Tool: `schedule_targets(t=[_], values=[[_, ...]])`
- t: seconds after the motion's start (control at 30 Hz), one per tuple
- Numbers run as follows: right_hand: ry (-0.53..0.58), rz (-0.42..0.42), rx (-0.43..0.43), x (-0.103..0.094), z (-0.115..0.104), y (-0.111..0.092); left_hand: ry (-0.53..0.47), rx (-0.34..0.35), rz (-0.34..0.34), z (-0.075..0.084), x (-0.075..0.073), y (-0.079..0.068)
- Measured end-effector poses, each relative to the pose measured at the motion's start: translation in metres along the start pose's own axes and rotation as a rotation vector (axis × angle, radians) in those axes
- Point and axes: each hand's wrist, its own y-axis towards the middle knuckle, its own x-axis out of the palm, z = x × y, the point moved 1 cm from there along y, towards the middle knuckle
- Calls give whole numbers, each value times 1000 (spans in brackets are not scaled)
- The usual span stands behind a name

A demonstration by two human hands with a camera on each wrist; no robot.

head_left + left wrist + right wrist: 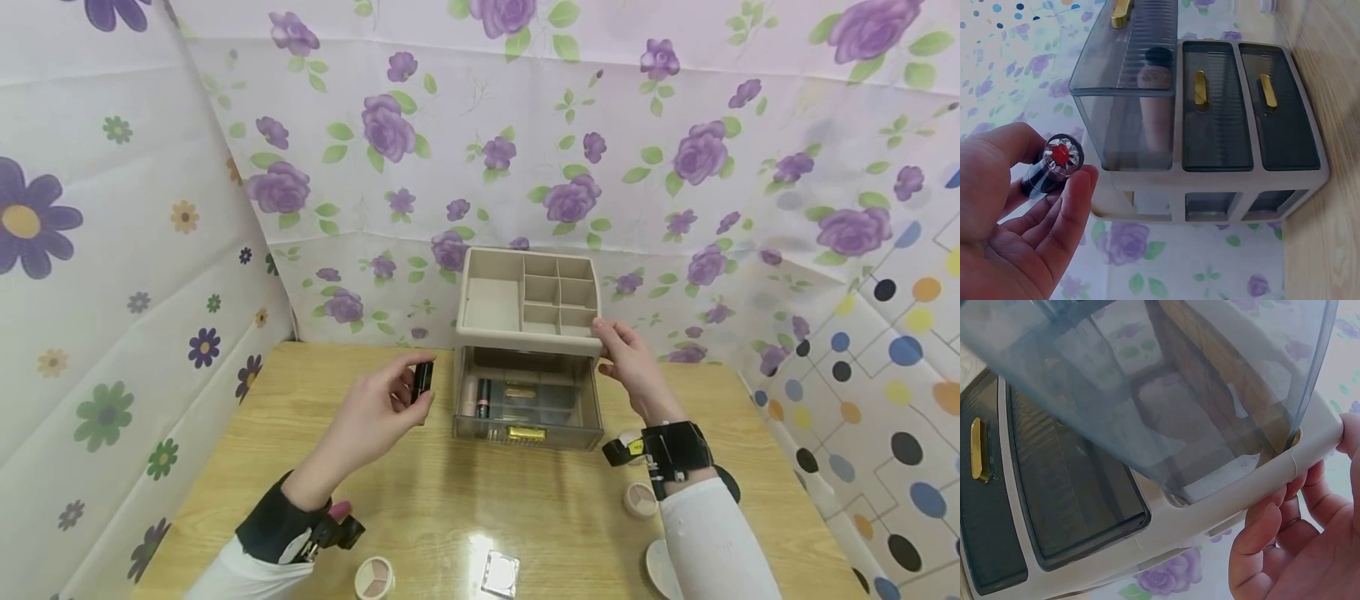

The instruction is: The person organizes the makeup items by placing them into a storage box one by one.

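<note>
My left hand (375, 417) holds a small black cosmetic tube (422, 382) between thumb and fingers, left of the makeup organizer (528, 339). Its end shows a red, gem-like centre with a clear faceted rim in the left wrist view. The organizer's see-through top drawer (555, 437) is pulled out. Two tubes (483, 398) stand at its left side, one dark and one pinkish. My right hand (637, 371) grips the organizer's right side edge, with the thumb on the frame and fingers curled beside it.
Dark lower drawers (1217, 125) with gold handles are closed. On the wooden table (420, 508) lie a round three-colour palette (374, 578), a square clear-lidded compact (500, 573) and another round palette (641, 500). Flowered cloth (480, 125) hangs behind.
</note>
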Motion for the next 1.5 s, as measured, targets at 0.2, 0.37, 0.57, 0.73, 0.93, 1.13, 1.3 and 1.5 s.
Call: schedule_targets(t=[0.2, 0.37, 0.57, 0.73, 0.93, 1.13, 1.3, 1.5], values=[[1, -9, -4, 0, -1, 1, -3, 16, 17, 9, -1, 7], [-10, -4, 7, 0, 0, 0, -14, 22, 25, 18, 0, 12], [-19, -5, 2, 0, 0, 0, -10, 20, 32, 26, 2, 18], [-21, -1, 16, -1, 1, -1, 6, -4, 21, 36, 5, 27], [0, 1, 17, 0, 1, -1, -2, -9, -39, 48, 14, 41], [2, 1, 20, 1, 0, -1, 18, 13, -109, 58, 25, 54], [-11, 0, 24, 0, 1, 0, 47, -2, -136, 60, 33, 60], [-14, -5, 19, 1, 1, 1, 72, -44, -187, 57, 40, 64]])
